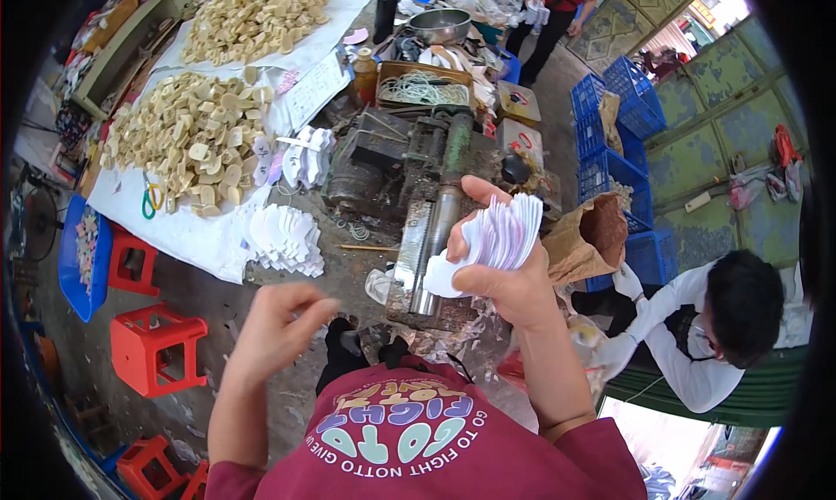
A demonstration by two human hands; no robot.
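My right hand grips a fanned stack of thin white cut-out pieces, shaped like insoles, above the steel roller end of a greasy machine. Its fingers wrap behind the stack and the thumb presses the front. To the left, my left hand hovers with its fingers curled in, slightly blurred, and no object shows in it. Close to that hand, a pile of similar white pieces lies at the table's edge. Another bundle of white pieces rests beside the machine, loosely spread.
Heaps of beige moulded pieces cover a white sheet. Red stools and a blue tub stand at left. A brown paper sack and blue crates are right. A person in white sits close by; another stands behind.
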